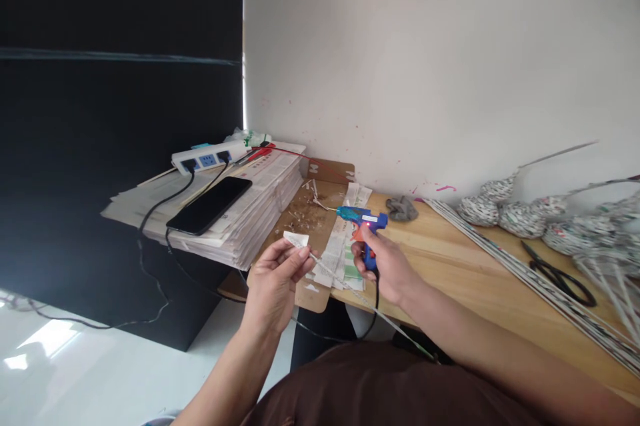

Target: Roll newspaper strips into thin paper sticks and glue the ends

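Note:
My left hand (pixel 277 277) pinches a thin rolled paper stick (pixel 367 301) near its end, where a white paper flap (pixel 297 239) is still unrolled. The stick slants down to the right toward my lap. A blue glue gun (pixel 367 219) with an orange trigger is gripped in my right hand (pixel 385 259); its nozzle points left over a stained cardboard sheet (pixel 320 246). Thin pale strands lie near the nozzle tip. Under the gun, several newspaper strips (pixel 333 261) rest on the cardboard and the wooden table (pixel 430 266).
On the left, a tall newspaper stack (pixel 270 206) carries a phone (pixel 210 205) and a power strip (pixel 207 158); cords hang down. To the right are long paper sticks (pixel 505 256), black scissors (pixel 557 276) and woven paper gourd shapes (pixel 523 216). A grey lump (pixel 401 208) sits by the wall.

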Motion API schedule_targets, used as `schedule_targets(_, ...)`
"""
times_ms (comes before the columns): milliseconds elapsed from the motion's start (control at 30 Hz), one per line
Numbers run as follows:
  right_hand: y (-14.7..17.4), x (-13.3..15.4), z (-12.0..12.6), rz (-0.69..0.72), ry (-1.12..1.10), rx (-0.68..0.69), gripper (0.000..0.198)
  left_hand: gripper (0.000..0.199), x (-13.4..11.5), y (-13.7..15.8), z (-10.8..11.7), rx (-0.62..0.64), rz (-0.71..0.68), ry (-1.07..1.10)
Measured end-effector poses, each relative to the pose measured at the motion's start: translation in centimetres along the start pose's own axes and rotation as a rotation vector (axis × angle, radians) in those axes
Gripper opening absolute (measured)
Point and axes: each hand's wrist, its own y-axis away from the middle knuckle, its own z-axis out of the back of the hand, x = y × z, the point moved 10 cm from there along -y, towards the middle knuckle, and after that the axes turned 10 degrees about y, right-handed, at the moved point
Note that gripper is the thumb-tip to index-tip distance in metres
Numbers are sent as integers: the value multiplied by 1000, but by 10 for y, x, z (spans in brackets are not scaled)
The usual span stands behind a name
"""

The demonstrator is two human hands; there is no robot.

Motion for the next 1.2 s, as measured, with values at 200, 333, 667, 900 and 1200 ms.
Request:
schedule_targets(200, -60, -41, -31, -350, -315, -41, 33, 33, -15, 2, 10, -42, -17, -29)
schedule_targets(333, -90, -45, -55, -352, -330, -47, 33, 34, -21, 3, 18, -59, -26, -47)
schedule_targets(667, -148, -57, -98, -402, -332, -20, 39, 34, -18, 1, 25, -54, 21, -84)
schedule_targets(900, -155, -56, -101, -404, -252, -30, 42, 34, -14, 0, 27, -55, 42, -84)
schedule_targets(1200, -108, -41, -78, -395, -49, 38, 16, 32, 2, -1, 18, -13, 84, -72)
